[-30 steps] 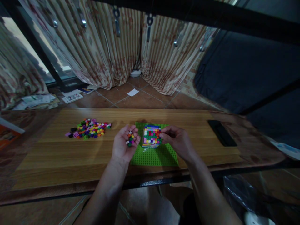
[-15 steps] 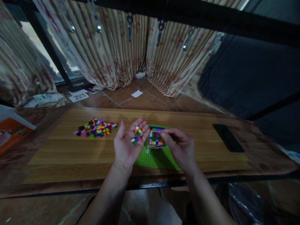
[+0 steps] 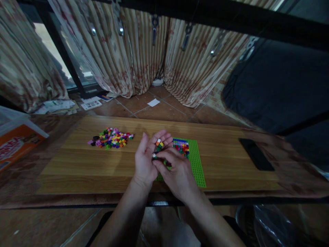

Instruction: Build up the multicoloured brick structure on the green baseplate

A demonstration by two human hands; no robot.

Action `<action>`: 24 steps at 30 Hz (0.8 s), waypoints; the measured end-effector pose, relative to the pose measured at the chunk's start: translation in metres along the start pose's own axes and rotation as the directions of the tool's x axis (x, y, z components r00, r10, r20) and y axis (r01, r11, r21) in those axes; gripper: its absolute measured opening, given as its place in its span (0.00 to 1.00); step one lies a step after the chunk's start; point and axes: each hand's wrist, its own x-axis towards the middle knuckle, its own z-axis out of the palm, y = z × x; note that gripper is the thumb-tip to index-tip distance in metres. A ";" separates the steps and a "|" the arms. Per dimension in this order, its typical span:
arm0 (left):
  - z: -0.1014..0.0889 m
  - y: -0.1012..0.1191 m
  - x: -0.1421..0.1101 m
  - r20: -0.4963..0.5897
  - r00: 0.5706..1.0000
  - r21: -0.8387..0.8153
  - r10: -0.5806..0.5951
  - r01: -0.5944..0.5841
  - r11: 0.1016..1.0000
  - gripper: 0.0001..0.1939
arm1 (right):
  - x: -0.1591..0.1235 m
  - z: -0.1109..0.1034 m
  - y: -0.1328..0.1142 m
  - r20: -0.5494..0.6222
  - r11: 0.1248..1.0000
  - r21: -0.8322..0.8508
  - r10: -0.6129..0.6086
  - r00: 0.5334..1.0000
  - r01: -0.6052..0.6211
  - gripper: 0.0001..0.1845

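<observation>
My left hand (image 3: 146, 161) is palm up, fingers loosely cupped under several small toy bricks (image 3: 159, 144) in white, orange, yellow and green. Over that palm reaches my right hand (image 3: 177, 168), its thumb and index finger pinched at a small white brick (image 3: 154, 156). Behind the hands stands a block built of many-coloured bricks (image 3: 182, 145), partly covered by my right hand. It sits on a green studded baseplate (image 3: 197, 164), whose left part is mostly hidden by my hands.
A pile of loose coloured bricks (image 3: 113, 139) lies to the left on the wooden table (image 3: 84, 168). A black phone-like slab (image 3: 256, 154) lies at the right. At the far left is a clear box with an orange label (image 3: 20, 145).
My right hand has left the brick block and come left to the palm of my left hand, fingertips at a white brick. The view has shifted left.
</observation>
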 end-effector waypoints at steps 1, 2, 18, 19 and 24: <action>0.000 0.000 0.000 -0.005 1.000 0.006 0.002 -0.002 1.000 0.28 | 0.000 0.001 -0.001 0.000 1.000 -0.008 0.001 1.000 -0.001 0.05; 0.000 0.000 0.000 -0.013 1.000 0.011 0.002 -0.002 1.000 0.28 | 0.001 0.001 -0.001 0.001 1.000 -0.018 -0.001 1.000 0.001 0.05; 0.001 0.002 0.002 -0.142 0.990 -0.084 -0.018 0.007 0.996 0.24 | -0.001 -0.005 -0.002 0.099 0.999 0.053 -0.017 0.995 0.012 0.07; 0.000 0.003 0.002 -0.151 0.988 -0.084 -0.019 0.006 0.996 0.24 | -0.001 -0.005 -0.003 0.117 0.997 0.080 -0.014 0.993 0.005 0.07; -0.004 0.005 0.003 -0.176 0.984 -0.081 -0.032 0.018 0.997 0.22 | -0.003 -0.006 -0.004 0.173 0.994 0.109 -0.015 0.985 -0.004 0.06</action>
